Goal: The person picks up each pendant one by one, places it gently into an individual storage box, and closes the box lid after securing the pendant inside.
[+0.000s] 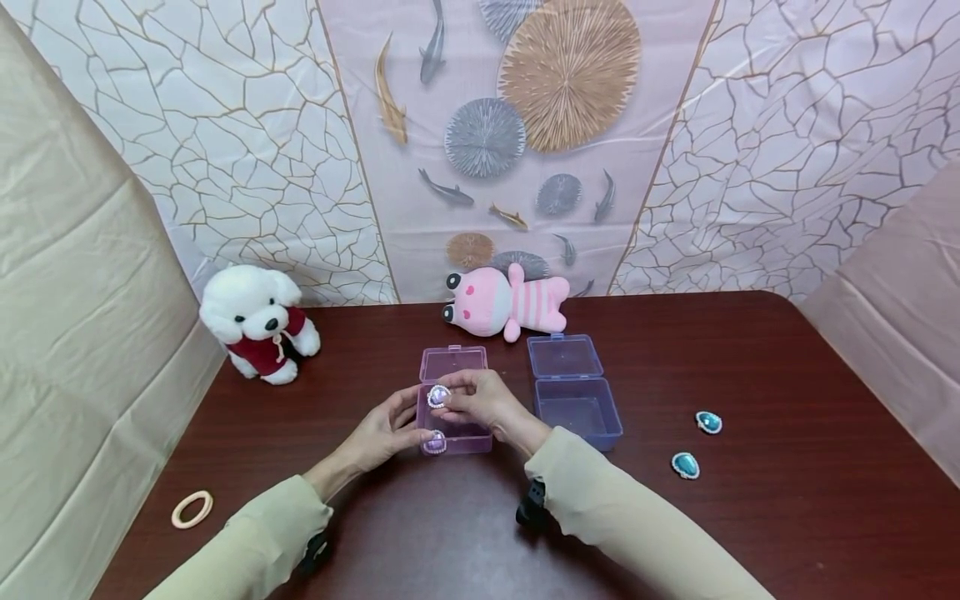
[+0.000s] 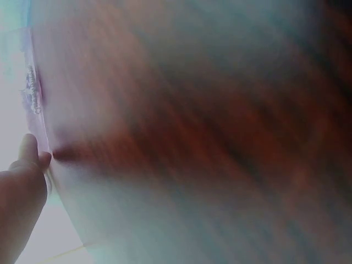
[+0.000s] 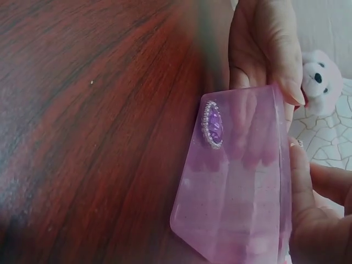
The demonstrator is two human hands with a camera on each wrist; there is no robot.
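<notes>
Above a pink see-through box (image 1: 453, 444), lid (image 1: 452, 362) raised at the back, my right hand (image 1: 487, 407) pinches a purple gem edged with white beads (image 1: 438, 396). My left hand (image 1: 378, 435) grips the box's left side, thumb at the front rim. A second purple gem (image 3: 214, 126) shows low against the front wall, near the left thumb. In the left wrist view, my left hand (image 2: 22, 203) is at the far left, beside the box (image 2: 33, 99); the rest is blurred table. The right wrist view has the right hand (image 3: 319, 225) behind the box rim.
A blue box (image 1: 577, 408) stands open on the right. Two teal gems (image 1: 708, 422) lie farther right. A pink plush frog (image 1: 487, 304) and a white plush dog (image 1: 258, 321) sit at the back. Pale rings (image 1: 192, 496) lie front left.
</notes>
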